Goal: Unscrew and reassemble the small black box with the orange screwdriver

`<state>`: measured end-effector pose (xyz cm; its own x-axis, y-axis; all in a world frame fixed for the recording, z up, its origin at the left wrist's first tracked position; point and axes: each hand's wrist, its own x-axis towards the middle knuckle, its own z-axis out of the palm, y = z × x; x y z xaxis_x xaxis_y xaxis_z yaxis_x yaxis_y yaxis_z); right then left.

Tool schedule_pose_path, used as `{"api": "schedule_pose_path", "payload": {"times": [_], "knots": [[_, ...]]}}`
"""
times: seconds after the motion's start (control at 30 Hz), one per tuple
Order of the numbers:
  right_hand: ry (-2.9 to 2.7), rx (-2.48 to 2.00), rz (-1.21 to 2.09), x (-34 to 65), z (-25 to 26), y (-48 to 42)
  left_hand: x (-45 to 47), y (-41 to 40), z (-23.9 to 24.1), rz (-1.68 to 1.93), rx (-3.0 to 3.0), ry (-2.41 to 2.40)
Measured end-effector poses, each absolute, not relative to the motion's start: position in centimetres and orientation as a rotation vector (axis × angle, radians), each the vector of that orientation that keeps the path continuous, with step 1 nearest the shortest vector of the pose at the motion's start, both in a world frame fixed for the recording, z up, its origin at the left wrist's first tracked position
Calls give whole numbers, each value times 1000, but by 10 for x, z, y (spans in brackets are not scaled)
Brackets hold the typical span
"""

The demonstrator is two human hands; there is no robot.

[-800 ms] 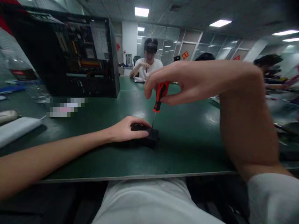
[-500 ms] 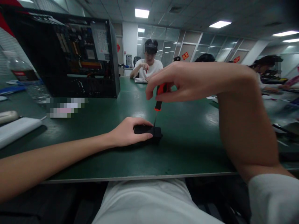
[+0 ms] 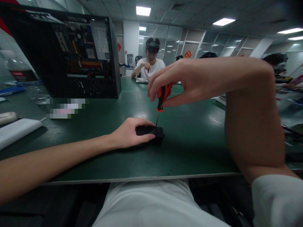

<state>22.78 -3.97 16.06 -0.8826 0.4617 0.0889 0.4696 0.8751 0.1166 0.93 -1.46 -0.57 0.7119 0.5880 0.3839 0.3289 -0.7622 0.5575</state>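
Observation:
My left hand (image 3: 131,134) grips a black oblong block (image 3: 159,134) lying on the green tabletop, thumb on the near side and fingers on the far side. Part of the block is hidden under the palm. Above it, my right hand (image 3: 175,80) holds a red and black screwdriver (image 3: 163,94) by the handle, with the wrist bent and raised. The screwdriver stands nearly upright, leaning slightly, and its thin shaft meets the top of the block just beyond my left fingertips. What the tip sits in is too small to make out.
An open black computer case (image 3: 82,56) stands at the back left, beside a clear plastic bottle (image 3: 26,75). A white flat box (image 3: 19,130) lies at the left. Across the green table (image 3: 189,151) sits a person (image 3: 151,64) holding a red tool; other people work at the right.
My right hand has shifted its hold on the screwdriver handle, with the fingers loosened and more of the handle showing. My left hand and the block have stayed in place.

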Motion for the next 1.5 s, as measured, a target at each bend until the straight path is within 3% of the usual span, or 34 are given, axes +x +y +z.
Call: {"api": "schedule_pose_path", "payload": {"times": [0.13, 0.9, 1.17, 1.37, 1.5], "knots": [[-2938, -952, -187, 225, 160, -40, 9, -14, -6, 781, 2473, 687], [-2935, -948, -152, 223, 157, -38, 8, -14, -5, 749, 2489, 697], [-2785, -1078, -376, 210, 149, -26, 7, -14, -7, 763, 2478, 691], [-2943, -879, -216, 222, 158, -30, 8, -13, -6, 768, 2533, 676], [-2930, -1078, -187, 229, 157, -33, 15, -18, 0, 779, 2620, 699]]}}
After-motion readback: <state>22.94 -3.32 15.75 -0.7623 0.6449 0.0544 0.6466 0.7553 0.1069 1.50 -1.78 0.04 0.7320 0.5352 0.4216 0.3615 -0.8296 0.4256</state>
